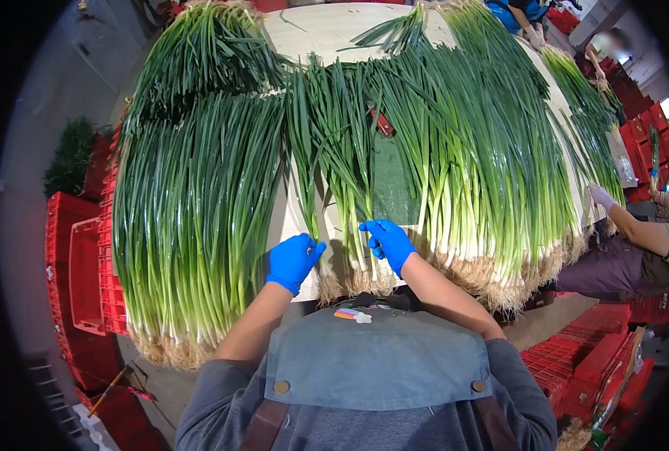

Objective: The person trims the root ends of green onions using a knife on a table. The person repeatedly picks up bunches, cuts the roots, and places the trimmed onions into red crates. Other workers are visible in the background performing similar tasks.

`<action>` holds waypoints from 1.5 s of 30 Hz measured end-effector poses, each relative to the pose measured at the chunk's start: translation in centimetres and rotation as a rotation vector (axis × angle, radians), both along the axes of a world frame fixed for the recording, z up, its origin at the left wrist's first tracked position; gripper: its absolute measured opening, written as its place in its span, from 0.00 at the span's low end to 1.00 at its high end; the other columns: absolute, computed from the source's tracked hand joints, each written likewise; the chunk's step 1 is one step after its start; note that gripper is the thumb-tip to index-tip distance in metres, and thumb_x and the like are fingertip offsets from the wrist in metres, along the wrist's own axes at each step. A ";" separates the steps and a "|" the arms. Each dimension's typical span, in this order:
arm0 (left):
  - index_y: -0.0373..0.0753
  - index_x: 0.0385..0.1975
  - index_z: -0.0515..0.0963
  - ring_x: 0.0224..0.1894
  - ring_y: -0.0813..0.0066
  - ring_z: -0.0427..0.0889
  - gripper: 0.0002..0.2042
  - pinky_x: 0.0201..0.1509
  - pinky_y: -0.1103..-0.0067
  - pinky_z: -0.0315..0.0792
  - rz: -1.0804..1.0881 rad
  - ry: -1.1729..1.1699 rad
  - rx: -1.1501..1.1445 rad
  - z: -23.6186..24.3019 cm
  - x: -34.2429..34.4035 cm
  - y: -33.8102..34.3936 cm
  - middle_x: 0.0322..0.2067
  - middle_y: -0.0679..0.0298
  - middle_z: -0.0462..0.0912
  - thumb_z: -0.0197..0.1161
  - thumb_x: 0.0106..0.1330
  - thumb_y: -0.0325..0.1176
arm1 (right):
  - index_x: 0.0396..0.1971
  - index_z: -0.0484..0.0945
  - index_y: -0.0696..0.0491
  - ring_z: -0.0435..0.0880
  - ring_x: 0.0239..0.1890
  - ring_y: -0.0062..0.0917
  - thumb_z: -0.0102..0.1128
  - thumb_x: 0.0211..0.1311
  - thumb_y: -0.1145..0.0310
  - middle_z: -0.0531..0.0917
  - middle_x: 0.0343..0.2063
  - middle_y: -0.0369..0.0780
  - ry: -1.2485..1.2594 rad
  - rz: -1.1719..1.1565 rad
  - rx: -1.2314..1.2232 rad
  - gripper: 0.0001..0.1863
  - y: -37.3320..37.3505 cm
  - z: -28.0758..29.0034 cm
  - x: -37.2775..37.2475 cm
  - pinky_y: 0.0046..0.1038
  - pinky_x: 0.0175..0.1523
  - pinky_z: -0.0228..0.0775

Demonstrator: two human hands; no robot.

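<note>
Both my hands wear blue gloves. My left hand (293,260) pinches the white stalk of a thin bunch of green onions (309,161) near its roots. My right hand (388,242) grips the stalks of a second small bunch of green onions (347,150) just to the right. The two bunches lie side by side on the pale table (327,30), roots toward me, leaves pointing away. A large heap of green onions (191,218) lies to the left of my hands, and another big heap of green onions (484,173) lies to the right.
Red plastic crates (79,270) stack along the left, more red crates (590,353) at the lower right. A person in a white glove (601,197) works at the table's right edge. Another person (526,19) stands at the far end. A green mat (391,180) lies under the onions.
</note>
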State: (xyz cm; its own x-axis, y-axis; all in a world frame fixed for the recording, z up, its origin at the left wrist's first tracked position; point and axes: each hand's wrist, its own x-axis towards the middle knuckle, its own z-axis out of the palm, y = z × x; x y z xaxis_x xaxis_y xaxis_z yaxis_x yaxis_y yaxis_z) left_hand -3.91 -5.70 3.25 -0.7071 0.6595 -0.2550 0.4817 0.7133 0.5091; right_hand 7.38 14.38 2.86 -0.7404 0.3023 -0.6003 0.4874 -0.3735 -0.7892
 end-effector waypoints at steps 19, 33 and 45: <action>0.42 0.42 0.76 0.33 0.82 0.74 0.14 0.38 0.83 0.69 0.192 -1.231 0.772 -2.5 1.3 8.8 0.30 0.69 0.76 0.56 0.62 0.41 | 0.38 0.75 0.56 0.74 0.17 0.18 0.47 0.65 0.57 0.77 0.19 0.38 0.081 -0.012 0.153 0.17 -1.6 1.3 3.3 0.18 0.22 0.66; 0.34 0.44 0.71 0.31 0.67 0.78 0.23 0.37 0.74 0.71 0.448 -0.260 0.412 -7.6 -0.7 1.5 0.29 0.58 0.78 0.68 0.50 0.38 | 0.52 0.67 0.56 0.77 0.38 0.30 0.59 0.56 0.64 0.74 0.42 0.46 0.176 0.150 1.441 0.25 -2.0 -4.8 1.4 0.26 0.42 0.71; 0.40 0.32 0.74 0.21 0.83 0.72 0.06 0.25 0.86 0.67 0.430 -1.222 0.847 -9.3 -2.1 1.0 0.21 0.71 0.74 0.59 0.61 0.34 | 0.42 0.72 0.61 0.77 0.36 0.29 0.62 0.52 0.54 0.79 0.34 0.44 0.112 0.410 0.406 0.26 -5.3 -3.7 -2.8 0.28 0.40 0.68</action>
State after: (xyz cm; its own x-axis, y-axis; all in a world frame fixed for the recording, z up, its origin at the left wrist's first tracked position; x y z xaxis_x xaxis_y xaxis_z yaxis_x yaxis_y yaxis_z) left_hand -5.97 -4.70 -6.01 -0.5209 0.7132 -0.4691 -0.6737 -0.0060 0.7390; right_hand 4.57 9.04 -0.86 -0.8978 0.1671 -0.4074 0.4333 0.1708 -0.8849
